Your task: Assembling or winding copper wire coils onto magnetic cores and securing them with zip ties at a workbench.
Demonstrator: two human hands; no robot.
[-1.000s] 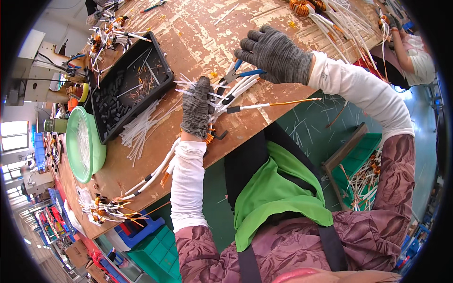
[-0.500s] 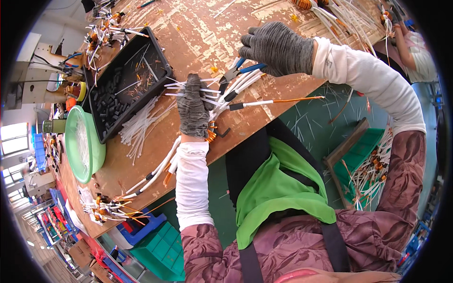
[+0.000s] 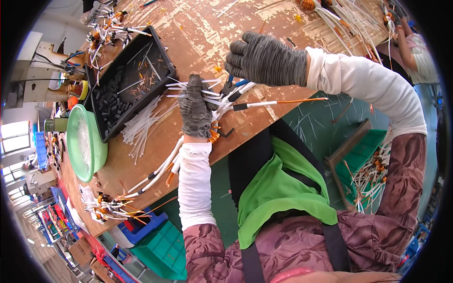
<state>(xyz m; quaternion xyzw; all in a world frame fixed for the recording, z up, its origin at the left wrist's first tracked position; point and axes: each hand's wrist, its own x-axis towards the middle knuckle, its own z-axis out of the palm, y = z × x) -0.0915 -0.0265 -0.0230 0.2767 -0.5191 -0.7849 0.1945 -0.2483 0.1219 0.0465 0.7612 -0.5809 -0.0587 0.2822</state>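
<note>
Green apron cloth [image 3: 278, 188] fills the near view over your lap, and just past it your left hand [image 3: 195, 109], in a grey knit glove, is closed around a copper-wound coil with white sleeved leads [image 3: 213, 134] at the front edge of the worn wooden workbench [image 3: 198, 37]; its leads fan out beyond your fingers. Your right hand [image 3: 266, 59], also gloved in grey, is curled over blue-handled pliers [image 3: 235, 86] just above those leads, though the tool's tip is hidden, so it is unclear which lead it bites. With the coil so close to the edge, a loosened left grip could probably drop it toward the green floor bin [image 3: 365, 158]. Crowded leads may mean the pliers catch a wrong one or nick a sleeve. Farther left, loose white tubing [image 3: 141, 134] lies beside the black plastic tray of small black pieces [image 3: 125, 89]; a sweeping elbow could scatter both. Beyond sits a green plastic bowl [image 3: 82, 141].
</note>
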